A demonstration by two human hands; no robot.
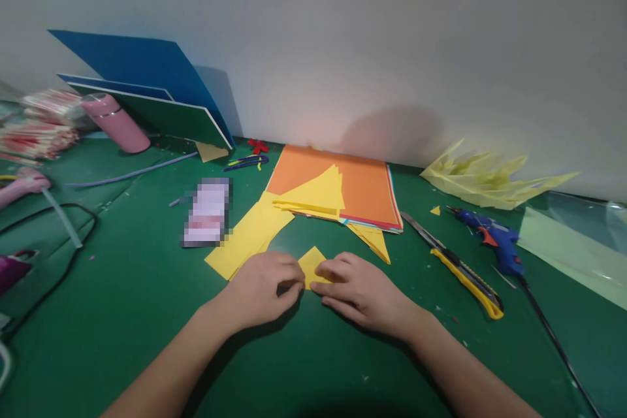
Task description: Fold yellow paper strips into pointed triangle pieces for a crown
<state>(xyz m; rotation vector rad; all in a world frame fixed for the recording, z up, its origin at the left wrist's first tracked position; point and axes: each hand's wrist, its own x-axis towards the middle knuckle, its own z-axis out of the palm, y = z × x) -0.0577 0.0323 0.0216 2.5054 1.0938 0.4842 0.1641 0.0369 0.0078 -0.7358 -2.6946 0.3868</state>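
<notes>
On the green table a small piece of yellow paper [313, 264] lies between my two hands, with its pointed corner away from me. My left hand [269, 287] pinches the paper's left edge between thumb and fingers. My right hand [357, 287] rests on its right side, fingers a little bent and fingertips pressing on it. Just beyond my left hand are yellow paper strips [249, 235]. Folded yellow paper triangles [318, 192] sit on a stack of coloured paper with an orange sheet [362, 176] on top. More yellow triangles [373, 238] stick out beneath the stack.
To the right lie a yellow box cutter [465, 277], its blade out, and a blue glue gun [494, 241] with a cord. Behind them stands a pale yellow folded-paper piece [490, 176]. At left are a blurred-out phone [208, 212], a pink bottle [117, 124] and blue boards [147, 65] against the wall.
</notes>
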